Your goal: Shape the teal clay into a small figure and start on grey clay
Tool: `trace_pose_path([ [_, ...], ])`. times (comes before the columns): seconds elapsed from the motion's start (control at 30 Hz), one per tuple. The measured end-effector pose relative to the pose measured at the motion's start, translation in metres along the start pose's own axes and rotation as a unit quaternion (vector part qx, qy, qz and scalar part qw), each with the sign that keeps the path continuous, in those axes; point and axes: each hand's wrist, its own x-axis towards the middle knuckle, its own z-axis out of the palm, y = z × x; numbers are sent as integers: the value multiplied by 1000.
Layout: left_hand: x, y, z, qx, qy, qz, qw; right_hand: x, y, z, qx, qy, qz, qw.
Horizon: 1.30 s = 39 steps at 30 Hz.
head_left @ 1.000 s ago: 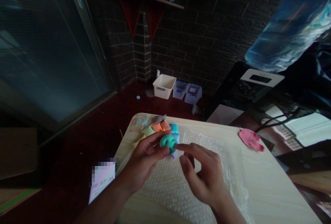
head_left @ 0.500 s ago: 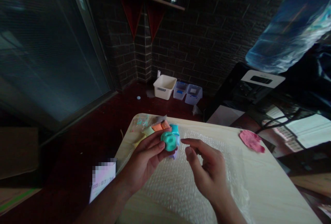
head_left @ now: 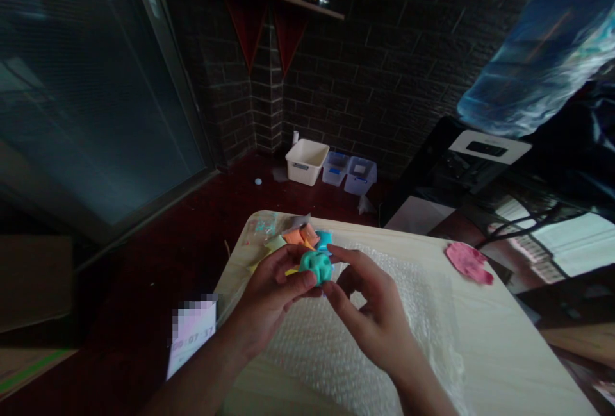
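A dimpled lump of green modelling clay (head_left: 316, 266) is held above the table between the thumb and fingers of my left hand (head_left: 276, 288). On its right side, my right hand (head_left: 368, 300) has thumb and index finger curved around the lump, with the thumb tip against its lower edge. Behind the hands lie soft packets of clay: an orange packet (head_left: 300, 234), a blue packet (head_left: 323, 240) and a pale yellow packet (head_left: 275, 244), partly hidden by my left hand. Bubble wrap (head_left: 336, 352) is spread on the table under both hands.
On the right of the wooden table (head_left: 509, 332) lies a flattened pink clay piece (head_left: 468, 262). A phone-like screen (head_left: 192, 336) stands at the left edge. Beyond, a white bin (head_left: 306, 163) and clear boxes (head_left: 360, 174) sit on the floor; a water dispenser (head_left: 485, 147) is at right.
My right index finger first touched the clay, then drew back while my left hand turned the lump. Now my right thumb and index finger have come in around its right side.
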Motion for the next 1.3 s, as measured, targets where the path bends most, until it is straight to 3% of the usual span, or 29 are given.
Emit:
trace_pose_path([
  [0.23,-3,0,0,-4,-13,8,1000,-1,3,1,77,-20,-5,997],
  [0.37,-4,2,3,10,-49,18,999,1,5,1,80,9,26,996],
  [0.57,-3,0,5,42,-30,29,998,1,11,4,134,34,84,987],
  [0.8,-4,-7,-2,54,-26,24,998,2,11,5,110,54,71,990],
  [0.97,-4,-9,-1,-22,17,11,1000,1,8,5,59,71,20,996],
  [1.17,-1,-4,3,-54,-8,6,999,-3,9,2,9,111,-47,993],
  [1.3,-2,-4,2,-51,2,4,999,-3,3,0,-59,86,-122,987],
])
